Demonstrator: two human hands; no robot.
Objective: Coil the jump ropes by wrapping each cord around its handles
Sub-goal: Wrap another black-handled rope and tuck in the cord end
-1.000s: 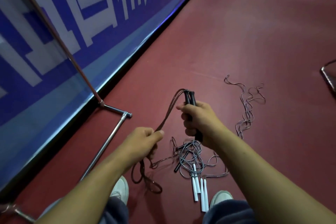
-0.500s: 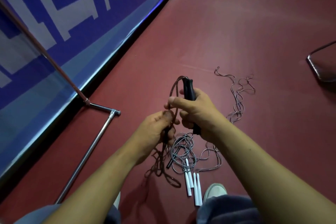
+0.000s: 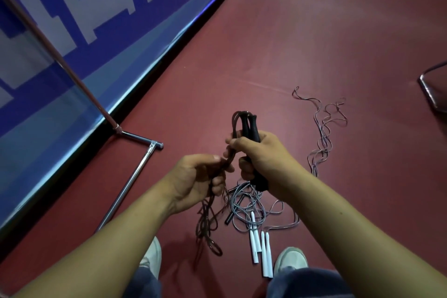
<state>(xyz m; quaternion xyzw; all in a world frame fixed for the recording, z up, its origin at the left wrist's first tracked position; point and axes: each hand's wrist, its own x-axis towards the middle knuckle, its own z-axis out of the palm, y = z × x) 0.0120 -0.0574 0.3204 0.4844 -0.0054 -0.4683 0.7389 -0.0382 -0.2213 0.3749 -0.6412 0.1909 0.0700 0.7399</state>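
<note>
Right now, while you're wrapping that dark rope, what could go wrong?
1. The dark cord hanging from the left hand trails down beside the grey rope pile; it might snag and drag it up.
2. Its loose loops lie near the left shoe; a step there could yank the black handles from the right hand.
3. The white handles by the feet could roll underfoot.

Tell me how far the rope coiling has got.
Done: no finished coil in view. In hand: the right hand grips two black handles together; the left hand holds their dark cord, most of it hanging loose. Left: the white handles and grey cords lie tangled on the floor.
</note>
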